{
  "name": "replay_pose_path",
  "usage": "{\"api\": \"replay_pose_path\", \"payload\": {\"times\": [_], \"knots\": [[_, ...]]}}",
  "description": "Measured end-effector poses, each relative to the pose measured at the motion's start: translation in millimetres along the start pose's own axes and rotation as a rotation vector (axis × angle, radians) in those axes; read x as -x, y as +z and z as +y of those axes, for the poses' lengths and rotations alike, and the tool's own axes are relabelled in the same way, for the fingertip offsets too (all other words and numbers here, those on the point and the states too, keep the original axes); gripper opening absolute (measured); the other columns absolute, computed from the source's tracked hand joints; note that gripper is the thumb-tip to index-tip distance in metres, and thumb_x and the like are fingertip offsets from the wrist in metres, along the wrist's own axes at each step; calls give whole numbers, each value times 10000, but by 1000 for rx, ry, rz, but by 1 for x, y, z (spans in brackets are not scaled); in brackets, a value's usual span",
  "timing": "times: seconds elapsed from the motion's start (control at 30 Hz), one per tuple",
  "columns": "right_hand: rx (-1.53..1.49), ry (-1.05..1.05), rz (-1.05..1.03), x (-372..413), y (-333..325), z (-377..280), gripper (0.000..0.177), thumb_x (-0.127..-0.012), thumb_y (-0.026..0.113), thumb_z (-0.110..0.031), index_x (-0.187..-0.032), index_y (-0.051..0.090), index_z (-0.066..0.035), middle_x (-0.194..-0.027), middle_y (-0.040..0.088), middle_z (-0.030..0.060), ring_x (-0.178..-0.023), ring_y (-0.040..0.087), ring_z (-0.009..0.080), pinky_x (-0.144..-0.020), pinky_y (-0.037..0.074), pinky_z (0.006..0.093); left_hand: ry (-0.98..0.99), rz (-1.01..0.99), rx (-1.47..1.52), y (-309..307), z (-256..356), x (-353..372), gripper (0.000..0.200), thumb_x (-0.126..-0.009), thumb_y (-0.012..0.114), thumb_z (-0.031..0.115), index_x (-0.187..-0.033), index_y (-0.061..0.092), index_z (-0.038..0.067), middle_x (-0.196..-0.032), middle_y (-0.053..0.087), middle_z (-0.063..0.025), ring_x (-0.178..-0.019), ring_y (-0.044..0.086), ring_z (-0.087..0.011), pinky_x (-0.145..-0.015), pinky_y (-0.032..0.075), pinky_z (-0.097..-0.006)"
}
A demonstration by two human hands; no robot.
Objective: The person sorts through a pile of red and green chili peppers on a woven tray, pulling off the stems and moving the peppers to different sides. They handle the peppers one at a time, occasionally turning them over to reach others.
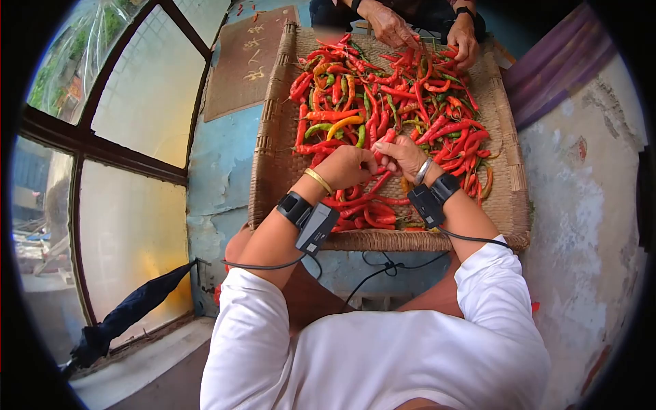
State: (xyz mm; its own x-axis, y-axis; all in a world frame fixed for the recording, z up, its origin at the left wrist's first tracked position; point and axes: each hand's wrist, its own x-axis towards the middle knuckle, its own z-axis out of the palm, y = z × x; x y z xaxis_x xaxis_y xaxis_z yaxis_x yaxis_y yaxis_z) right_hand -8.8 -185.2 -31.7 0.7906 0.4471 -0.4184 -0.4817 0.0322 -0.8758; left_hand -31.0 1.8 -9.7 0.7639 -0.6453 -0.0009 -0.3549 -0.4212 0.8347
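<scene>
A woven tray (273, 157) holds a heap of red chili peppers (383, 102), with some orange and green ones mixed in. My left hand (348, 166) and my right hand (403, 156) meet over the near side of the heap. Both pinch the same red chili (383, 141) between their fingers. Each wrist carries a black strapped device with a cable, and my left wrist has a gold bangle.
Across the tray another person's hands (424, 31) work in the far chilies. A brown mat (247, 58) lies on the blue floor to the left. A window is on the left, with a folded dark umbrella (130, 311) leaning beneath it.
</scene>
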Motion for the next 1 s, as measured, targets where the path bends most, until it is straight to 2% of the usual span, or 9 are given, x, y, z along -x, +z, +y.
{"api": "replay_pose_path", "payload": {"times": [0.07,0.23,0.3,0.43,0.5,0.53,0.83,0.9,1.0], "knots": [[36,18,61,-4,-11,-6,198,-793,595,-257,-740,581,-66,-532,540,1,-376,453,51,-312,317,184,-49,108,-149,-4,-5,-3,93,-679,548,29,-764,585,30,-677,590,-116,-650,590,-218,-595,454,-288],[-619,-339,191,0,-39,-28,403,-806,585,-296,-1066,456,-17,-881,580,103,-696,590,120,-546,479,225,-223,422,-584,-16,-7,2,122,-713,531,160,-741,596,60,-686,589,-127,-682,580,-292,-605,456,-408],[-534,-321,240,-1,-40,-21,410,-817,571,-287,-1092,465,-2,-893,574,101,-695,599,122,-513,481,203,-338,409,-629,-19,-2,4,145,-724,531,161,-822,599,77,-819,583,-104,-761,569,-286,-648,460,-386],[69,-157,-39,-10,-24,-3,444,-825,557,-257,-1158,447,16,-925,562,96,-701,597,116,-453,465,181,-334,238,-579,-16,-5,-1,151,-713,546,136,-836,586,58,-847,574,-111,-792,563,-290,-679,457,-367],[159,-199,-35,-10,-1,-4,475,-830,541,-227,-1215,389,6,-1000,542,119,-760,592,137,-466,470,195,46,300,-282,-6,-21,-5,157,-705,552,95,-848,574,35,-849,560,-119,-839,548,-296,-714,449,-353],[205,-237,-30,-16,1,2,527,-829,530,-205,-1264,314,-1,-1094,496,142,-796,582,157,-470,468,208,18,225,-274,-3,-25,-5,177,-690,557,57,-862,567,17,-878,542,-130,-882,531,-302,-744,439,-350],[36,-130,60,-12,1,3,543,-803,562,-213,-1231,331,27,-901,554,67,-565,548,81,-397,400,172,114,115,-237,4,-16,-6,215,-679,553,31,-890,591,37,-953,547,-130,-854,546,-285,-727,445,-332],[90,-36,54,-9,-4,-3,426,-796,575,-209,-1138,444,9,-785,566,23,-523,529,60,-373,378,166,101,87,46,2,-4,-6,201,-690,535,4,-882,592,29,-893,571,-118,-791,563,-248,-684,450,-299],[136,-10,0,-4,-8,-12,215,-796,566,-174,-952,556,-27,-656,555,-13,-442,494,46,-352,359,167,15,232,-35,-8,-2,-8,159,-708,523,-5,-846,594,26,-847,581,-117,-708,573,-234,-636,455,-290]]}}
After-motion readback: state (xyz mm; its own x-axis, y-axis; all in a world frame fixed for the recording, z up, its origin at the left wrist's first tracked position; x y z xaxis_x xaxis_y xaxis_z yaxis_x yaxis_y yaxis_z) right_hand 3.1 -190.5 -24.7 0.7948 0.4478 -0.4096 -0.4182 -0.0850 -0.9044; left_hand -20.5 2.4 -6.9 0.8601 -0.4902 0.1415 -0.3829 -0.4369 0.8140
